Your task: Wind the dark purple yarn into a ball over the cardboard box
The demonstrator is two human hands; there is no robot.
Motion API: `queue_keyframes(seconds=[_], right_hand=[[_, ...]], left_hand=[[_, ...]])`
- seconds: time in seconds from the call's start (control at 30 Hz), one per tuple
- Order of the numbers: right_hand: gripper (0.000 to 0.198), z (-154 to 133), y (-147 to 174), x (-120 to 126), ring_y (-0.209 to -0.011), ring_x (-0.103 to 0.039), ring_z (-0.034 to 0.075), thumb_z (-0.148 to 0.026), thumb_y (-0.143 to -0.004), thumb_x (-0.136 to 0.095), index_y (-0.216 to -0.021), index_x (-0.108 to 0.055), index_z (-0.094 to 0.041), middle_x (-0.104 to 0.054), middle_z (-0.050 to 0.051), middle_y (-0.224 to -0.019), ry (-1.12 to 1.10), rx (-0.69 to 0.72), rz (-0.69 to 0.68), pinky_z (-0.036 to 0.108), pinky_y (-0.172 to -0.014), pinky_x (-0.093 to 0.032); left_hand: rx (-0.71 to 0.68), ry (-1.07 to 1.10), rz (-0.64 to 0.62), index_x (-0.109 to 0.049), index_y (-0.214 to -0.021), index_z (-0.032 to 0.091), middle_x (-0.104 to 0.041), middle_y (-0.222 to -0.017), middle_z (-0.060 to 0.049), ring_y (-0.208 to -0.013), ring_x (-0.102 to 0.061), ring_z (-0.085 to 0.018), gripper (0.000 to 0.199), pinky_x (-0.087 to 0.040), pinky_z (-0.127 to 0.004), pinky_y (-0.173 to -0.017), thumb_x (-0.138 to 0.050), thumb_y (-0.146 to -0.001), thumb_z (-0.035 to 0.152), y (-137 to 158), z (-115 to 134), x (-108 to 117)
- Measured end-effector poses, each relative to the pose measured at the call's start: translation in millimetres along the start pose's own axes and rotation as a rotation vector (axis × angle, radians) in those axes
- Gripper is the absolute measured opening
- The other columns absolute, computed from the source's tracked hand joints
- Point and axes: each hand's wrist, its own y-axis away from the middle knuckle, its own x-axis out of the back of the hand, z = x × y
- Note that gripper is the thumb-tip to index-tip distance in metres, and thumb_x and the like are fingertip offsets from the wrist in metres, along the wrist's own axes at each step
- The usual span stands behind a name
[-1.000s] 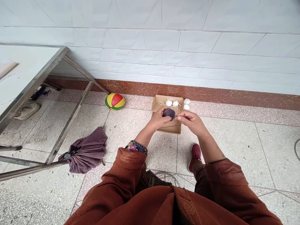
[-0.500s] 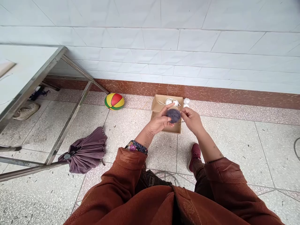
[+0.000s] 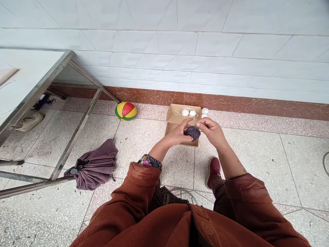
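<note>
A dark purple-grey ball of yarn [image 3: 193, 133] is gripped in my left hand [image 3: 177, 134], above an open cardboard box [image 3: 171, 128]. My right hand [image 3: 211, 132] is at the ball's upper right edge, thumb and forefinger pinched together; the strand between them is too thin to see clearly, but it appears to be yarn from the ball. In the box's raised far part lie two white balls of yarn [image 3: 189, 112] with loose string. More white yarn [image 3: 205, 111] sits just right of the box, partly hidden by my right hand.
A yellow, red and green ball [image 3: 125, 111] rests by the wall. A folded purple umbrella [image 3: 96, 166] hangs or leans by the metal-framed table [image 3: 61, 61] at left. Beneath that table is a shoe [image 3: 30, 122]. My red shoe [image 3: 214, 169] stands on the tiled floor.
The yarn ball has turned and shifted slightly down and right in my left hand, whose fingers have curled round it. My right hand has moved over the ball's upper edge.
</note>
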Motion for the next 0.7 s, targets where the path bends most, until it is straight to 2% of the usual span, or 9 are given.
queue_keyframes(seconds=[0.07, 0.13, 0.2, 0.3, 0.4, 0.47, 0.57, 0.63, 0.7], right_hand=[[0.029, 7, -2, 1, -0.079, -0.062, 0.020, -0.052, -0.094, -0.072, -0.083, -0.072, -0.025, -0.070, 0.001, -0.082, 0.028, -0.028, 0.038, 0.036, -0.081, -0.052], [0.031, 14, -3, 0, -0.075, -0.060, 0.019, -0.052, -0.095, -0.069, -0.082, -0.070, -0.025, -0.068, 0.000, -0.078, 0.058, -0.074, 0.042, 0.035, -0.075, -0.050], [0.031, 19, -4, -1, -0.072, -0.058, 0.019, -0.052, -0.095, -0.067, -0.081, -0.069, -0.024, -0.067, 0.000, -0.076, 0.111, -0.100, 0.035, 0.033, -0.071, -0.047], [0.028, 18, -3, -3, -0.072, -0.057, 0.019, -0.048, -0.095, -0.068, -0.080, -0.069, -0.024, -0.067, 0.001, -0.075, 0.195, -0.068, -0.012, 0.033, -0.070, -0.045], [0.027, 10, 0, -6, -0.076, -0.061, 0.020, -0.047, -0.095, -0.069, -0.081, -0.071, -0.025, -0.071, 0.002, -0.080, 0.174, -0.002, -0.121, 0.035, -0.075, -0.049], [0.027, 3, 2, -7, -0.079, -0.063, 0.020, -0.048, -0.095, -0.069, -0.083, -0.074, -0.025, -0.074, 0.003, -0.084, 0.114, 0.022, -0.188, 0.036, -0.077, -0.051], [0.025, -3, 4, -7, -0.078, -0.063, 0.020, -0.049, -0.095, -0.071, -0.086, -0.076, -0.026, -0.074, 0.002, -0.084, 0.031, 0.023, -0.168, 0.036, -0.078, -0.053], [0.024, -3, 3, -5, -0.080, -0.064, 0.020, -0.048, -0.095, -0.072, -0.086, -0.076, -0.026, -0.075, 0.002, -0.085, 0.010, 0.025, -0.101, 0.037, -0.081, -0.053], [0.023, 1, 1, -2, -0.084, -0.066, 0.021, -0.047, -0.096, -0.071, -0.087, -0.076, -0.026, -0.076, 0.003, -0.089, 0.029, 0.022, -0.042, 0.039, -0.086, -0.054]], left_hand=[[-0.010, 0.112, -0.116, -0.050, -0.160, 0.030, -0.069, -0.117, -0.007, -0.101, -0.066, -0.021, 0.101, -0.054, -0.036, -0.091, -0.087, -0.066, 0.023, 3, 3, -3], [-0.011, 0.239, -0.131, -0.052, -0.158, 0.032, -0.069, -0.124, -0.007, -0.099, -0.067, -0.020, 0.095, -0.056, -0.035, -0.087, -0.085, -0.069, 0.027, 4, 5, -4], [-0.012, 0.343, -0.058, -0.059, -0.151, 0.030, -0.069, -0.127, -0.008, -0.096, -0.067, -0.018, 0.083, -0.056, -0.034, -0.084, -0.083, -0.072, 0.029, 3, 5, -3], [-0.005, 0.397, 0.129, -0.068, -0.131, 0.023, -0.071, -0.120, -0.008, -0.089, -0.066, -0.016, 0.061, -0.056, -0.032, -0.081, -0.082, -0.072, 0.032, -4, 3, 1], [0.011, 0.284, 0.299, -0.069, -0.121, 0.021, -0.071, -0.113, -0.005, -0.083, -0.063, -0.013, 0.053, -0.053, -0.029, -0.077, -0.080, -0.070, 0.030, -10, 0, 6], [0.016, 0.145, 0.347, -0.069, -0.119, 0.021, -0.070, -0.112, -0.005, -0.085, -0.062, -0.014, 0.052, -0.051, -0.029, -0.077, -0.079, -0.068, 0.027, -11, -1, 8], [0.021, -0.055, 0.285, -0.069, -0.124, 0.021, -0.071, -0.112, -0.007, -0.095, -0.064, -0.019, 0.060, -0.051, -0.033, -0.085, -0.080, -0.065, 0.024, -9, -3, 8], [0.024, -0.113, 0.153, -0.065, -0.138, 0.022, -0.071, -0.115, -0.008, -0.100, -0.065, -0.022, 0.078, -0.051, -0.037, -0.091, -0.084, -0.063, 0.023, -7, -5, 6], [0.013, -0.075, -0.018, -0.056, -0.152, 0.024, -0.071, -0.119, -0.010, -0.106, -0.067, -0.025, 0.095, -0.052, -0.040, -0.094, -0.087, -0.062, 0.024, -5, -5, 1]])
